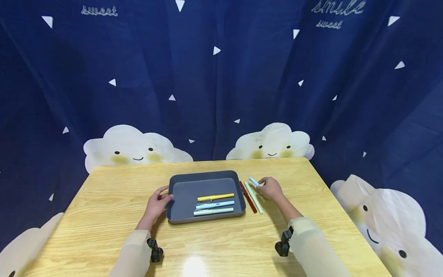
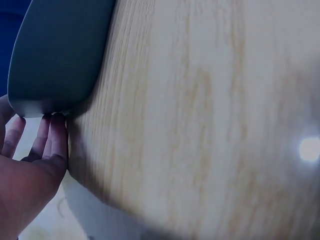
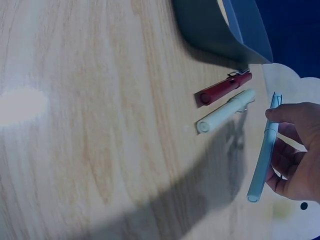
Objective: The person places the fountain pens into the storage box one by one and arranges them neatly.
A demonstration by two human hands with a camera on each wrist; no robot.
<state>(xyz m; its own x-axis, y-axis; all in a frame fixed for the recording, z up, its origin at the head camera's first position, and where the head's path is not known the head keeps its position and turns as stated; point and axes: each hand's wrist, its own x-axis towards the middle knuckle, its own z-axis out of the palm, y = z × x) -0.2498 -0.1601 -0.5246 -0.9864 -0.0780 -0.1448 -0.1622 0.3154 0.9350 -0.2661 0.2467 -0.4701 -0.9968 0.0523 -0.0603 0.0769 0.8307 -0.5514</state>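
My left hand (image 1: 157, 204) holds the left end of a dark grey tray (image 1: 202, 177), thumb at the rim and fingertips against the outer wall in the left wrist view. Inside the tray lie a yellow pen (image 1: 216, 197), a light blue pen (image 1: 215, 205) and a pale mint pen (image 1: 214, 211), roughly parallel. Past the tray's right side, my right hand (image 1: 271, 188) pinches another light blue pen (image 3: 263, 160) between thumb and fingers, raised over the table. Close by on the wood rest a dark red pen (image 3: 225, 89) and a pale green pen (image 3: 226, 111), side by side.
The light wooden table (image 1: 114, 192) carries the tray and loose pens. Behind it hangs a dark blue curtain (image 1: 194, 77) printed with clouds and triangles. A small black camera mount (image 1: 284, 242) sits at the right wrist, another (image 1: 155, 250) at the left.
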